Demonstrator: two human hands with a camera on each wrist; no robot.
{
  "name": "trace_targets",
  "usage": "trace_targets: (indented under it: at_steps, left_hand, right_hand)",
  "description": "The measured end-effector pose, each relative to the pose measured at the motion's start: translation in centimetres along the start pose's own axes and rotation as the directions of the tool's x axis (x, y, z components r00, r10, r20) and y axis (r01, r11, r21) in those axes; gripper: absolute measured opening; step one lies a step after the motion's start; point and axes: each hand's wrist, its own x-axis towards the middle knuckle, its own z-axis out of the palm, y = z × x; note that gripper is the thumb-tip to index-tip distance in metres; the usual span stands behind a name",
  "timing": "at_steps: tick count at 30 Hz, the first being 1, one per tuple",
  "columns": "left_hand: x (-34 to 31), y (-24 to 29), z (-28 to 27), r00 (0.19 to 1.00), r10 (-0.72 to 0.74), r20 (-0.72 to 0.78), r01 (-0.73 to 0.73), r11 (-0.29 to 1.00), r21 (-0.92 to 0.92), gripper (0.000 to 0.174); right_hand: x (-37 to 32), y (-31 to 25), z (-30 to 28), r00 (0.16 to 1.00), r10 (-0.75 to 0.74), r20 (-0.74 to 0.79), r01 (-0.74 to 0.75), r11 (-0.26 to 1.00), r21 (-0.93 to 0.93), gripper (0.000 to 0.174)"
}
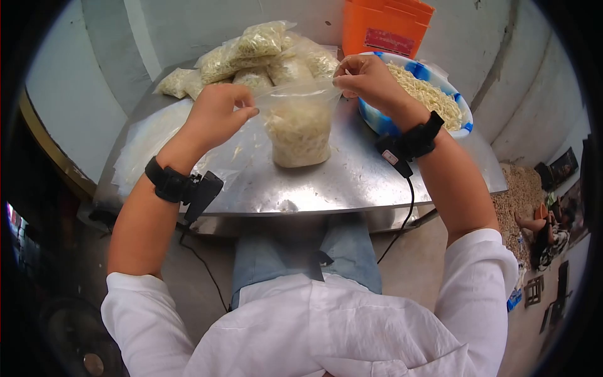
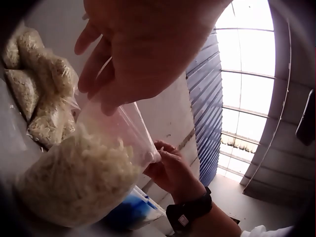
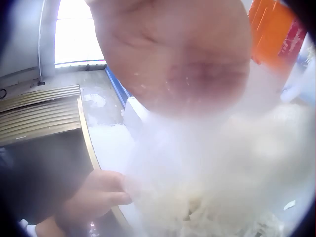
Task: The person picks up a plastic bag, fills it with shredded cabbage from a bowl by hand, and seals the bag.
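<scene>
A clear plastic bag (image 1: 300, 132) partly filled with pale shredded strips stands upright on the metal table, its top stretched wide between both hands. My left hand (image 1: 220, 114) pinches the bag's left top corner between thumb and fingers. At the opposite corner, my right hand (image 1: 372, 81) pinches the plastic the same way. Seen from the left wrist, the shreds (image 2: 84, 177) fill the lower part of the bag, with clear film above them. The right wrist view is hazy, the palm (image 3: 177, 59) large at its top.
Filled bags (image 1: 260, 41) are piled at the back of the metal table (image 1: 245, 195). A blue and white basin (image 1: 466, 119) of loose shreds stands at the right, an orange container (image 1: 383, 28) behind it. Flat empty plastic bags (image 1: 147, 141) lie at the left. Wrist-camera cables hang near the table's front edge.
</scene>
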Motion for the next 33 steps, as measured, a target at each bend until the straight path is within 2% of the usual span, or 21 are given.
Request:
trace_targets:
  at_steps: [1, 2, 4, 5, 7, 8, 9, 10, 11, 12, 14, 16, 17, 19, 20, 22, 26, 28, 29, 31, 33]
  left_hand:
    - [0.2, -0.3, 0.1, 1.0, 0.0, -0.001, 0.0, 1.0, -0.002, 0.012]
    - [0.3, -0.6, 0.2, 0.998, -0.058, -0.006, 0.058, 0.997, -0.048, 0.01]
    - [0.6, -1.6, 0.7, 0.993, -0.119, 0.006, 0.119, 0.988, -0.103, 0.009]
    - [0.8, -2.3, 0.9, 0.987, -0.161, -0.019, 0.155, 0.972, -0.179, 0.008]
    - [0.9, -3.3, 1.5, 0.979, -0.203, -0.033, 0.188, 0.948, -0.257, 0.007]
    - [0.9, -3.7, 2.0, 0.974, -0.211, -0.087, 0.173, 0.931, -0.32, 0.007]
    - [0.9, -4.1, 2.4, 0.965, -0.222, -0.141, 0.154, 0.912, -0.381, 0.006]
    - [1.0, -4.6, 2.8, 0.953, -0.27, -0.14, 0.189, 0.886, -0.424, 0.007]
    - [1.0, -4.9, 3.4, 0.953, -0.271, -0.132, 0.192, 0.884, -0.426, 0.007]
    - [0.9, -5.3, 4.0, 0.942, -0.284, -0.181, 0.153, 0.84, -0.521, 0.01]
    - [0.8, -5.7, 5.2, 0.927, -0.301, -0.225, 0.108, 0.785, -0.61, 0.012]
    - [0.5, -5.8, 6.3, 0.875, -0.376, -0.306, 0.03, 0.673, -0.739, 0.018]
    - [0.3, -5.9, 6.6, 0.877, -0.374, -0.302, 0.031, 0.671, -0.741, 0.018]
    - [-0.1, -6.1, 7.2, 0.879, -0.393, -0.269, -0.037, 0.507, -0.861, 0.025]
    - [-0.1, -6.3, 7.5, 0.882, -0.391, -0.263, -0.034, 0.505, -0.863, 0.025]
    - [-0.2, -6.5, 8.2, 0.888, -0.418, -0.193, -0.024, 0.377, -0.926, 0.024]
    - [-0.4, -6.9, 9.2, 0.924, -0.352, -0.15, -0.058, 0.26, -0.964, 0.021]
    - [-0.4, -7.0, 9.9, 0.92, -0.318, -0.231, -0.185, 0.168, -0.968, 0.018]
    - [-0.5, -7.2, 10.3, 0.922, -0.315, -0.224, -0.18, 0.162, -0.97, 0.018]
    - [-0.6, -7.8, 11.0, 0.903, -0.322, -0.284, -0.275, 0.075, -0.959, 0.014]
    - [-0.7, -8.6, 11.2, 0.907, -0.314, -0.28, -0.273, 0.066, -0.96, 0.013]
  right_hand:
    - [-0.1, 0.4, 0.2, 1.0, 0.025, -0.005, -0.024, 0.993, 0.117, 0.011]
    - [-0.1, 0.8, 0.2, 1.0, 0.027, -0.004, -0.026, 0.993, 0.115, 0.011]
    - [-0.6, 1.9, 0.3, 0.994, 0.039, -0.104, 0.014, 0.884, 0.467, 0.016]
    - [-1.1, 2.6, 0.4, 0.993, 0.051, -0.102, 0.002, 0.884, 0.467, 0.016]
    - [-2.1, 4.4, 0.6, 0.988, 0.099, -0.117, -0.038, 0.898, 0.438, 0.022]
    - [-2.4, 5.9, 0.8, 0.995, 0.102, -0.003, -0.095, 0.943, 0.32, 0.023]
    - [-2.9, 7.3, 1.1, 0.994, 0.11, -0.005, -0.103, 0.942, 0.321, 0.023]
    - [-3.7, 7.7, 1.5, 0.991, 0.088, 0.097, -0.092, 0.995, 0.035, 0.022]
    - [-4.2, 8.2, 1.9, 0.975, 0.095, 0.203, -0.043, 0.967, -0.25, 0.022]
    - [-4.2, 9.2, 2.4, 0.974, 0.103, 0.203, -0.05, 0.967, -0.248, 0.022]
    - [-3.9, 10.4, 3.3, 0.947, -0.021, 0.32, 0.178, 0.864, -0.47, 0.025]
    - [-3.8, 10.6, 3.9, 0.936, -0.014, 0.351, 0.19, 0.861, -0.472, 0.023]
    - [-3.7, 10.5, 4.2, 0.924, -0.01, 0.383, 0.204, 0.858, -0.472, 0.02]
    - [-3.1, 10.8, 4.9, 0.903, -0.003, 0.43, 0.242, 0.83, -0.503, 0.018]
    - [-2.8, 11.0, 5.2, 0.877, 0.005, 0.48, 0.284, 0.8, -0.528, 0.015]
    - [-2.1, 11.3, 5.5, 0.866, 0.038, 0.499, 0.279, 0.791, -0.544, 0.011]
    - [-1.1, 11.6, 5.9, 0.86, 0.034, 0.51, 0.274, 0.812, -0.516, 0.006]
    - [-0.7, 11.4, 5.5, 0.843, 0.052, 0.535, 0.258, 0.834, -0.488, 0.006]
    - [-0.3, 11.4, 5.4, 0.823, 0.06, 0.565, 0.253, 0.852, -0.459, 0.006]
    - [1.0, 12.3, 5.7, 0.865, 0.007, 0.502, 0.238, 0.875, -0.421, 0.009]
    - [2.4, 13.4, 6.4, 0.897, -0.042, 0.44, 0.229, 0.895, -0.382, 0.011]
